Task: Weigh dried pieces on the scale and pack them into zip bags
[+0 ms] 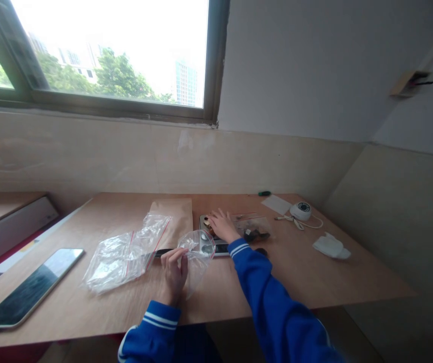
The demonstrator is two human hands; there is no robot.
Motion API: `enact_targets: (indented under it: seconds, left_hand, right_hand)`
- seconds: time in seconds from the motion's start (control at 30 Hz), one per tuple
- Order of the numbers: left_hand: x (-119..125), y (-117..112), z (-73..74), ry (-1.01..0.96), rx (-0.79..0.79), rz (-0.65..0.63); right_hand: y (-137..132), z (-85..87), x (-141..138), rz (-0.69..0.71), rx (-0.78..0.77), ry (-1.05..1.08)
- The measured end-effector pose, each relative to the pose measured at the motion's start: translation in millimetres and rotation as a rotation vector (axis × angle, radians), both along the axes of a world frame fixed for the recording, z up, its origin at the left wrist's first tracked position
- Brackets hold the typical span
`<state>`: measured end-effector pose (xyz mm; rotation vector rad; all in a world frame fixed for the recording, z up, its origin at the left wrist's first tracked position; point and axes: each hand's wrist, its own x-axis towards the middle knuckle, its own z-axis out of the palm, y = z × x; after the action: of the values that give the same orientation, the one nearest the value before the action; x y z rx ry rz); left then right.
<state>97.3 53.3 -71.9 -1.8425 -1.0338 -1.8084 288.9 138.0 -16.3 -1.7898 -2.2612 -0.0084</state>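
My left hand (174,269) pinches the rim of a small clear zip bag (198,251) and holds it open just above the wooden table (276,282). My right hand (222,226) reaches forward, fingers spread, resting on a small digital scale (216,242) with a small brownish item near the fingertips. Both arms wear blue sleeves with white cuff stripes. Right of the scale lies another clear bag (256,228) with dark small parts inside.
A pile of clear zip bags (125,254) lies to the left beside a brown paper envelope (174,214). A phone (31,287) on a cable rests at the far left. A white round device (300,210), white card (275,203), crumpled tissue (331,246) sit right.
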Motion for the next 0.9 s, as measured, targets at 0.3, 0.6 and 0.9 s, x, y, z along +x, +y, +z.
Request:
enact_targets:
  seconds: [0.3, 0.6, 0.9]
  left_hand:
    - [1.2, -1.0, 4.2, 0.012, -0.014, 0.001]
    - [0.5, -0.9, 1.7, -0.023, -0.041, -0.036]
    - [-0.6, 0.1, 1.5, 0.008, -0.035, -0.026]
  right_hand:
    - [5.8, -3.9, -5.4, -0.145, 0.041, -0.060]
    - [-1.1, -7.3, 11.7, -0.168, 0.070, 0.069]
    - [2.2, -17.4, 48.4, -0.146, 0.033, 0.185]
